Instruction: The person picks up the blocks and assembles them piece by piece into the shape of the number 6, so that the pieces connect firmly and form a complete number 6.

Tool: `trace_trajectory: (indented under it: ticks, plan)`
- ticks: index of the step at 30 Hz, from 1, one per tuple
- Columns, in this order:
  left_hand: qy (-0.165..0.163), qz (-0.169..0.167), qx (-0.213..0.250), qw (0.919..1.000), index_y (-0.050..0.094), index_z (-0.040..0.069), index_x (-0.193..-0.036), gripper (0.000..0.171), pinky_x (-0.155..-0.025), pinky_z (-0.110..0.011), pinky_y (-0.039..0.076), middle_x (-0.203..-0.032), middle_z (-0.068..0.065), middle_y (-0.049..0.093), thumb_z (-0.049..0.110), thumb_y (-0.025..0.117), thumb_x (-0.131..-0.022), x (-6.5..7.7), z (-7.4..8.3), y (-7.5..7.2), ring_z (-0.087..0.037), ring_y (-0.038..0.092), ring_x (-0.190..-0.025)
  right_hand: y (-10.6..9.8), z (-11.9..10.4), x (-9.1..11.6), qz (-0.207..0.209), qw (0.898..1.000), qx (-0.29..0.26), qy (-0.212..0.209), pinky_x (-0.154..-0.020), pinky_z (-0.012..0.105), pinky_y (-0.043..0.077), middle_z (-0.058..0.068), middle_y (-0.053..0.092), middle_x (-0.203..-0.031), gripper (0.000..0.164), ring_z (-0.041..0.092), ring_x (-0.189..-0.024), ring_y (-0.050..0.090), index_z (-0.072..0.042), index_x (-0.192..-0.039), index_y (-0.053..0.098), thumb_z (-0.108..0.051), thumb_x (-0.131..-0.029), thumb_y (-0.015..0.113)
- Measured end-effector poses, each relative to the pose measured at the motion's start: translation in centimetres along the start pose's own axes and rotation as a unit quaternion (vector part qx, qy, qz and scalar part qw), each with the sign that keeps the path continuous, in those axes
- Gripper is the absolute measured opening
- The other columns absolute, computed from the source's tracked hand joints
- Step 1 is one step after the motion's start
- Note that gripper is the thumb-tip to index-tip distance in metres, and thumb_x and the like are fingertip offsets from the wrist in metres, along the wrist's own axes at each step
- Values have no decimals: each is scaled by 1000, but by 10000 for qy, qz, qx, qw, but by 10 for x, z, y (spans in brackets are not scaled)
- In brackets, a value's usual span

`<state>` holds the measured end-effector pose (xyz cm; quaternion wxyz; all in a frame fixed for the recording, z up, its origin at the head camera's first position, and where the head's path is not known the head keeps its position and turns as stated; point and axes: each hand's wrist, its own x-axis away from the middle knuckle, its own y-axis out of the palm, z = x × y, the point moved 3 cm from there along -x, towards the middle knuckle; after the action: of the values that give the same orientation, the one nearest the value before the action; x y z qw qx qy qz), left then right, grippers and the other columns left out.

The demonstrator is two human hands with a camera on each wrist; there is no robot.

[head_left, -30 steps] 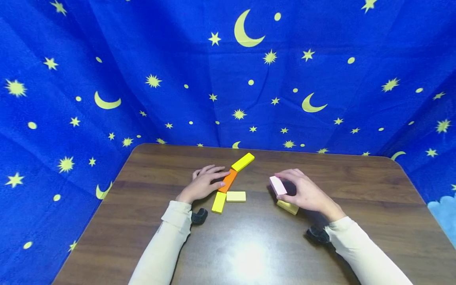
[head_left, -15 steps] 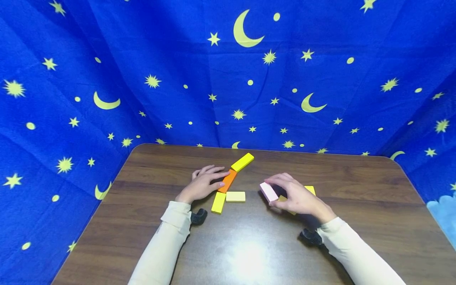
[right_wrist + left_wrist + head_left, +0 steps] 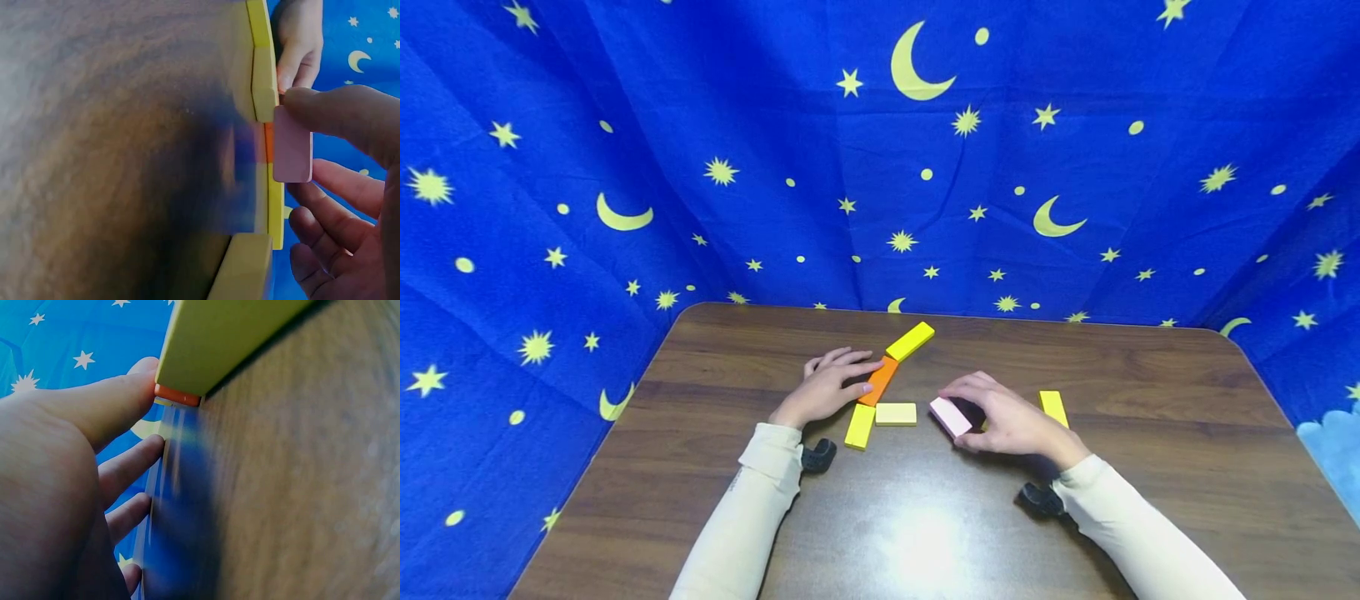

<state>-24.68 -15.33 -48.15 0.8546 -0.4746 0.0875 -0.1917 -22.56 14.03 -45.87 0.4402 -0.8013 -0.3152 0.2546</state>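
Note:
My left hand rests with relaxed, spread fingers at the left side of an orange block, its index finger and thumb touching it. A yellow block continues from the orange block's far end, and another yellow block from its near end. Beside that near block lies a pale yellow block, pointing right. Between thumb and fingers, my right hand pinches a pink block, just right of the pale yellow one. The right wrist view shows the pink block upright between the fingertips.
Right of my right hand a yellow block lies on the brown wooden table. Another yellowish block, mostly hidden by that hand in the head view, shows low in the right wrist view. A blue star-patterned curtain hangs behind the table.
My right hand has carried the pink block left toward the pale yellow block, uncovering the yellow block at right. My left hand and the joined blocks have stayed in place.

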Motion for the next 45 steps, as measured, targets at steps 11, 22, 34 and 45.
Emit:
trace_trajectory:
  ticks: [11, 22, 34, 45]
  plan:
    - [5, 28, 19, 10000, 54, 30, -147, 46, -110, -64, 11, -157, 0, 42, 40, 57, -103, 0, -1, 1, -33, 24, -148, 6, 0, -7, -273, 9994, -32, -199, -93, 41, 48, -1, 63, -127, 62, 17, -117, 53, -14, -132, 65, -22, -74, 86]
    - [3, 55, 12, 10000, 54, 30, -147, 46, -110, -64, 11, -157, -1, 42, 40, 57, -102, 0, 0, 0, -33, 24, -148, 9, 1, -11, -463, 9983, -82, -345, -92, 39, 47, -1, 63, -126, 61, 16, -116, 52, -12, -132, 65, -20, -74, 84]
    - [-37, 62, -2, 10000, 54, 30, -147, 46, -110, -64, 11, -156, -1, 43, 40, 57, -102, -1, 1, 0, -33, 24, -148, 12, 1, -14, -665, 9976, -117, -165, -93, 38, 48, -4, 62, -127, 62, 13, -115, 51, -14, -133, 65, -22, -74, 83]
    - [-44, 47, -22, 10000, 54, 30, -147, 46, -110, -63, 11, -157, 0, 43, 40, 57, -103, -1, -1, 2, -33, 24, -148, 13, 2, -15, -687, 9969, -169, -335, -93, 38, 47, -4, 63, -128, 65, 13, -116, 51, -14, -135, 64, -20, -73, 82]
